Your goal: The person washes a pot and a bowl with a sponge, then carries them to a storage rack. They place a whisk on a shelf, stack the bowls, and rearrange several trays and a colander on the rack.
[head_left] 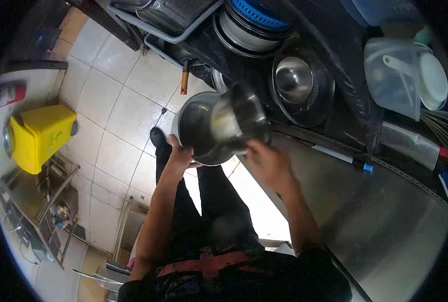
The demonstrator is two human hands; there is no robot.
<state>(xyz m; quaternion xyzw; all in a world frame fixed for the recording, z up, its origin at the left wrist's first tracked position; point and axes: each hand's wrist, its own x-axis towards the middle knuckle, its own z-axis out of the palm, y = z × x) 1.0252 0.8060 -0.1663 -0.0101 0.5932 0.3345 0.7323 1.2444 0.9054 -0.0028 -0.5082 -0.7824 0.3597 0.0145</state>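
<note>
My left hand (179, 160) is closed on the near rim of a large metal pot (191, 113), thumb over the edge and fingers underneath. The pot is held up over the tiled floor, in front of my legs. A smaller shiny steel container (251, 113) overlaps its right side, tipped toward it and smeared by motion. My right hand (268, 163), also blurred, grips that container at its lower edge. Their contents cannot be made out.
A steel counter (385, 216) runs along my right. On the rack above it are a steel bowl (294, 79), stacked pans under a blue basket (259, 12), and a clear plastic tub (392, 75). A yellow bin (45, 136) stands at left on the tiled floor (118, 110).
</note>
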